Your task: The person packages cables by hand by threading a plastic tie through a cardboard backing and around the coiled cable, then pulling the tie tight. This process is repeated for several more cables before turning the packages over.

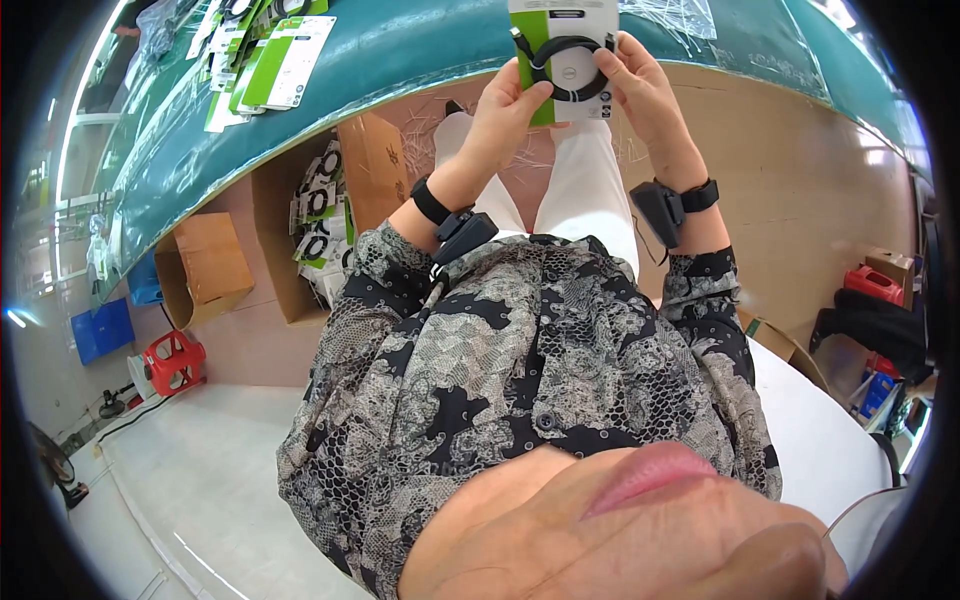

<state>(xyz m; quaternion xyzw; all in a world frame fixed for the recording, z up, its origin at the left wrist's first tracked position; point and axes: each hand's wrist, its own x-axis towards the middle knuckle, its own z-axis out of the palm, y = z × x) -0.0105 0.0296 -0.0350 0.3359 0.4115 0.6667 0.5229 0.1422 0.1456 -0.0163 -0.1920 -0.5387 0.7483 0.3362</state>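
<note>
Between my two hands is a white and green cardboard card with a coiled black cable (574, 92) on its front. My left hand (510, 112) grips the card's left edge, thumb pressed on the front by the coil. At the right edge my right hand (643, 88) holds on too, its thumb lying over the coil near a cable plug. The fingers behind the card are hidden. Both hands are just past the near edge of the green table (430, 45), above my lap.
A pile of similar carded cables (285, 65) lies on the table at left. Below, an open cardboard box (375, 165) holds several more. Another brown box (212, 262) and a red stool (174, 362) stand left. White ties (670, 18) lie on the table at right.
</note>
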